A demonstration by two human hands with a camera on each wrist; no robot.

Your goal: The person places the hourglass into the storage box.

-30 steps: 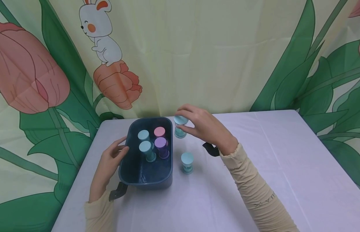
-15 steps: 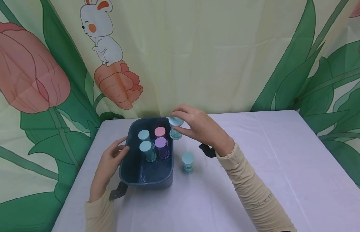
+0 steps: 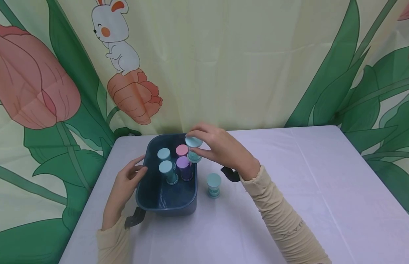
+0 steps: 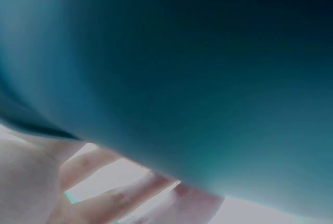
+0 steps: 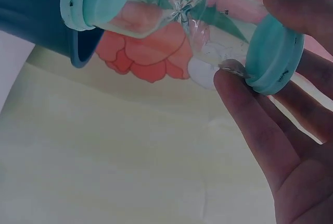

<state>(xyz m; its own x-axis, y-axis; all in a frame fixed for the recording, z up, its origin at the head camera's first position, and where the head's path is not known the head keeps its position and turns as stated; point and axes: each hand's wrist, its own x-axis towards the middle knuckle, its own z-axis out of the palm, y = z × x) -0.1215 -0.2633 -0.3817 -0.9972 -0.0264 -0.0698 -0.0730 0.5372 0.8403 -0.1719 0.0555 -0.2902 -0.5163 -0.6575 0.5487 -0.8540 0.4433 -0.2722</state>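
A clear sand timer with light teal caps [image 3: 193, 142] is pinched at its upper cap by my right hand [image 3: 221, 146]. It hangs at the right rim of a dark blue tub [image 3: 171, 212], close to the rim in the right wrist view, where its glass waist [image 5: 179, 11] shows. Inside the tub stand two teal sand timers [image 3: 165, 167], a purple one [image 3: 183, 162] and a pink one [image 3: 181, 150]. My left hand [image 3: 125, 183] rests against the tub's left side, its fingers [image 4: 119, 200] spread along the outer wall in the left wrist view.
Another teal sand timer [image 3: 213, 181] stands on the white tablecloth [image 3: 273, 205], right of the tub. Behind the table hangs a curtain [image 3: 224, 66] printed with tulips and a rabbit on a carrot.
My right hand has carried the teal sand timer leftward from beyond the tub's right side to its right rim. My left hand and the tub have stayed in place.
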